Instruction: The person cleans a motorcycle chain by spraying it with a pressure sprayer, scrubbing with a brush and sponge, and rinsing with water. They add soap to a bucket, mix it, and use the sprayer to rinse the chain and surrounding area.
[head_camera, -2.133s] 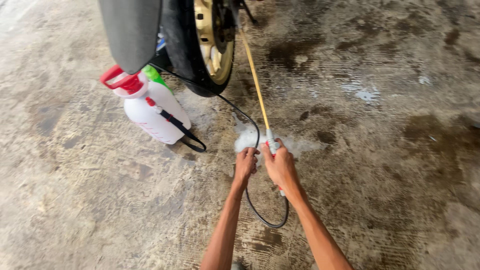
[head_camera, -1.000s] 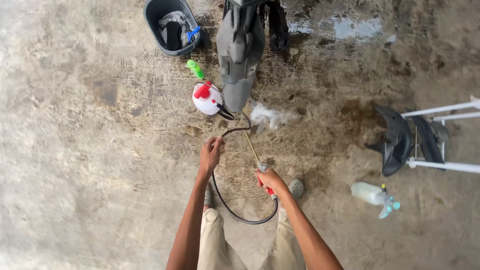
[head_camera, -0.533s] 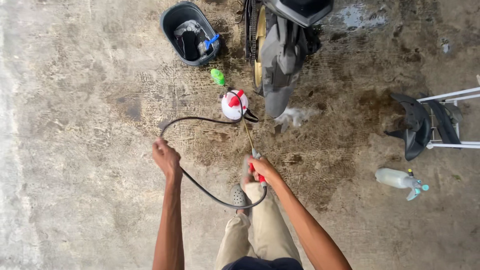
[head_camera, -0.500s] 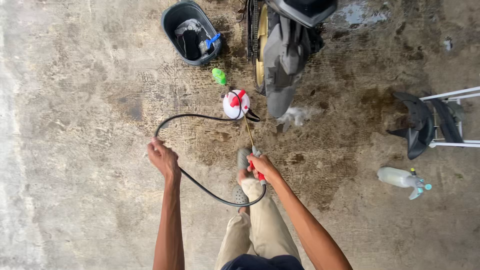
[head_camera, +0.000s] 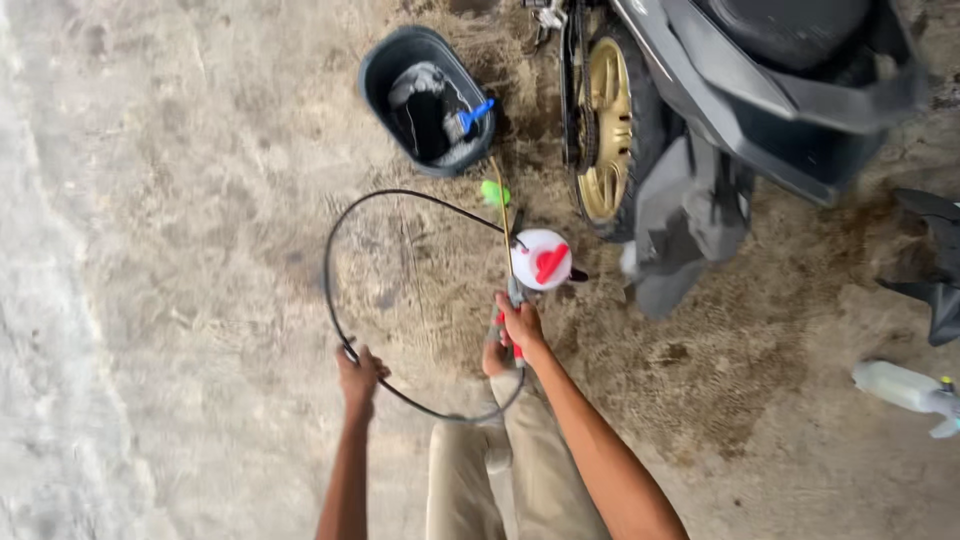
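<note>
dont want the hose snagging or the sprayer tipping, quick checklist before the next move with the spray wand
1. Right hand grips the wand handle: ok.
2. Left hand holds the black hose: ok.
3. Hose free of kinks: ok, one open loop on the floor.
4. White pressure sprayer upright by the gold rear wheel: seems ok from above.
5. Wand tip clear of the dark bucket: cannot tell, the tip ends close to its rim.
6. Trigger pressed or released: cannot tell, fingers hide it.
</note>
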